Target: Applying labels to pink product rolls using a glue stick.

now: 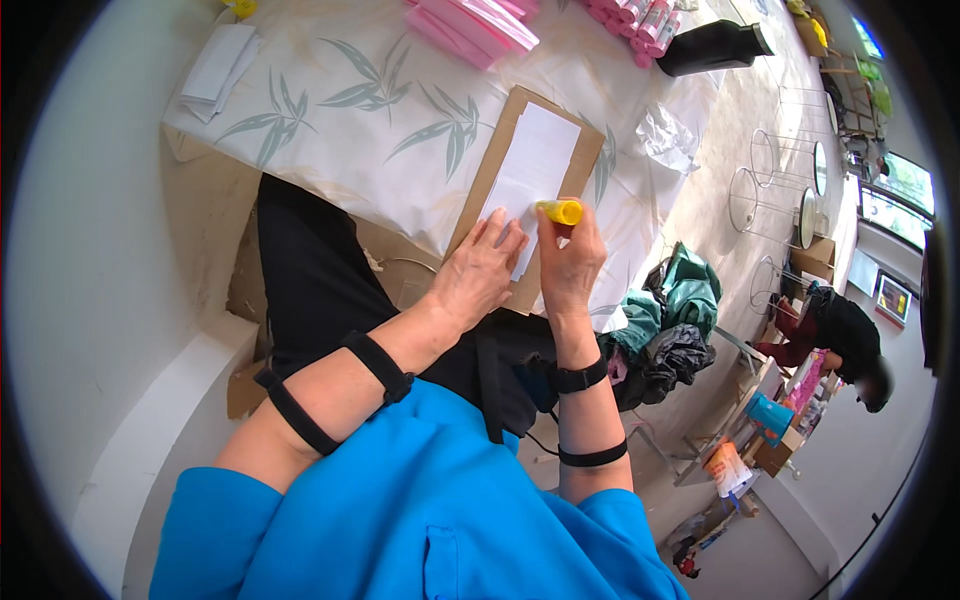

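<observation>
My right hand (572,262) grips a yellow glue stick (560,211) between thumb and fingers, held low over a white paper strip (536,150). The stick's far end points left at the paper; whether it touches is hard to make out. Under the paper lies a brown cardboard piece (587,155), larger than the strip and tilted on the table. My left hand (472,272) is spread with its fingers resting on the lower left part of the paper and cardboard, close beside the right hand. It holds nothing.
A leaf-patterned cloth covers the table (330,130). On it are folded white papers (220,70), pink sheets (475,30), pink rolls (640,25), a black bottle (715,47) and crumpled clear plastic (667,138). Dark and green bags (675,305) sit at right; a person (840,335) bends farther off.
</observation>
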Tool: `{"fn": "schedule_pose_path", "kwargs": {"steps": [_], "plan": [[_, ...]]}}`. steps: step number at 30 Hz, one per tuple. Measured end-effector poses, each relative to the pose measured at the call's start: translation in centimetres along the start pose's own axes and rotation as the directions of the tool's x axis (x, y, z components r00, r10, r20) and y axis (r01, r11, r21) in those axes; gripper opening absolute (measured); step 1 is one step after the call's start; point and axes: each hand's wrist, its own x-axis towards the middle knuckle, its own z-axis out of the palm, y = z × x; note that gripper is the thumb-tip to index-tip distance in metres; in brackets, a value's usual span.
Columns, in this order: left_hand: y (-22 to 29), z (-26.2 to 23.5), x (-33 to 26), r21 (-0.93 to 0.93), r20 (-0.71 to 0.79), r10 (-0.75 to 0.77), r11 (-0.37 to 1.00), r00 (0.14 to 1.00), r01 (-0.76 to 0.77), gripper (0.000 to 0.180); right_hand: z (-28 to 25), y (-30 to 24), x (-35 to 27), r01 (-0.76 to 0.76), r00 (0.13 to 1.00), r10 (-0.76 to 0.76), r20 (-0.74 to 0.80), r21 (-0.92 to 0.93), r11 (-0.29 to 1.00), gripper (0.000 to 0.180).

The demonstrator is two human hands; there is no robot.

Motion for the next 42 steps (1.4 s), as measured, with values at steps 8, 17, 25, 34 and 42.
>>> {"fn": "schedule_pose_path", "kwargs": {"steps": [8,17,25,34,42], "plan": [[0.2,0.1,0.1,-0.020,-0.008,0.004,1.000,1.000,-0.004,0.071,1.6,-0.8,1.9,0.041,0.999,-0.040,-0.023,0.083,0.996,0.024],[0.1,-0.2,0.3,0.083,0.053,-0.003,0.997,0.999,-0.001,0.066,3.2,-1.5,2.2,0.113,0.990,-0.125,0.060,0.172,0.979,0.027],[0.4,-0.8,0.5,0.014,0.043,0.005,1.000,0.999,-0.006,0.079,1.7,0.7,3.8,0.090,0.995,-0.089,-0.034,0.008,0.996,0.028],[0.2,-0.6,0.4,0.016,0.051,-0.006,1.000,0.999,0.005,0.082,-0.6,-0.6,-1.0,-0.052,0.996,0.054,-0.068,0.040,0.998,0.025],[0.1,-0.7,0.5,-0.030,0.042,0.005,1.000,0.999,-0.004,0.081,0.4,1.0,3.1,-0.065,0.987,0.067,-0.148,0.022,0.998,0.020]]}}
